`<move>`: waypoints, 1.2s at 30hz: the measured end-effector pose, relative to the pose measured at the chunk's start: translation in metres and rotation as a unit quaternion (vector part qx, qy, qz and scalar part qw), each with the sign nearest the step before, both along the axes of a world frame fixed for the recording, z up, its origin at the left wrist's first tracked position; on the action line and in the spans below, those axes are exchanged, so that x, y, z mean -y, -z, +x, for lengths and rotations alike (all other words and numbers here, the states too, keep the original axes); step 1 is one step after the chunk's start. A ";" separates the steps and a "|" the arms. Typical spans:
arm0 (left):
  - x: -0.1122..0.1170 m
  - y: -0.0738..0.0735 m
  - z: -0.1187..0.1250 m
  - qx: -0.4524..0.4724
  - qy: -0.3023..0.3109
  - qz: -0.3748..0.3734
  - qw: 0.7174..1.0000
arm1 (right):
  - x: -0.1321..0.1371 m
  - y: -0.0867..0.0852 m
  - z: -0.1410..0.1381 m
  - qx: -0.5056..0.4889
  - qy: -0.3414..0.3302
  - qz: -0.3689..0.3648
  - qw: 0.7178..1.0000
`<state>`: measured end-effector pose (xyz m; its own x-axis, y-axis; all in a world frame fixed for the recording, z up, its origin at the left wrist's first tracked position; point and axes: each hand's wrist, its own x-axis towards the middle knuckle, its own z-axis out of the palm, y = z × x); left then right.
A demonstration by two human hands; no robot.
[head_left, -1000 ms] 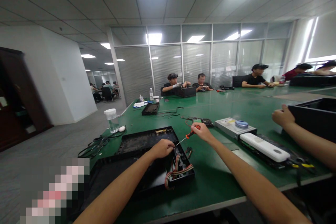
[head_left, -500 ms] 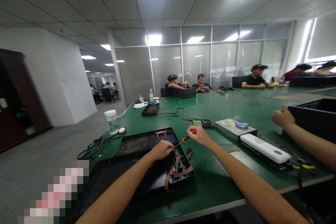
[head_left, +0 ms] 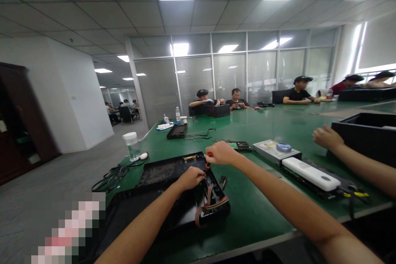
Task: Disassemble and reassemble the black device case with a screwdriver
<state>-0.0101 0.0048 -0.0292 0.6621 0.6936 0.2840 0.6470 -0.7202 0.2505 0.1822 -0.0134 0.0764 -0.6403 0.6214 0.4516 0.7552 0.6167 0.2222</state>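
Observation:
My right hand (head_left: 221, 152) is wrapped round a screwdriver (head_left: 208, 166) with a red and black handle, held nearly upright over the far right part of an open black computer case (head_left: 182, 210). Its tip is hidden among the parts there. Close below it, my left hand (head_left: 192, 178) is closed in a pinch at the inner side of the case; what the fingers hold is hidden. Striped ribbon cables (head_left: 210, 206) curl out at the case's near right corner.
To the right lie a silver disc drive (head_left: 275, 152), a white oblong device (head_left: 311, 173) and yellow-handled pliers (head_left: 355, 194). A co-worker's arm (head_left: 349, 152) reaches in beside a black case (head_left: 368, 140). A water jar (head_left: 132, 146) and cables (head_left: 113, 177) are at left.
My right hand has moved left with the screwdriver, which has swung from a slant to nearly upright. My left hand stays at about the same spot on the case.

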 end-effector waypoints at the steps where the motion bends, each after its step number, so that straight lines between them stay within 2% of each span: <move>1: 0.001 -0.001 0.000 -0.001 -0.002 -0.001 1.000 | 0.003 -0.003 -0.004 0.014 0.002 0.002 1.000; 7: 0.002 -0.002 -0.001 -0.008 -0.006 -0.010 1.000 | 0.015 -0.010 -0.013 0.054 0.002 0.015 0.998; 20: 0.002 -0.002 -0.001 -0.011 -0.001 -0.004 1.000 | 0.016 -0.016 -0.013 0.055 0.004 0.015 0.998; 30: 0.001 -0.003 -0.002 0.002 0.011 -0.002 1.000 | 0.010 -0.011 -0.010 0.039 -0.010 0.021 0.999; 36: 0.004 -0.006 -0.002 -0.012 0.008 -0.001 1.000 | 0.013 -0.011 -0.011 0.035 0.017 -0.001 0.999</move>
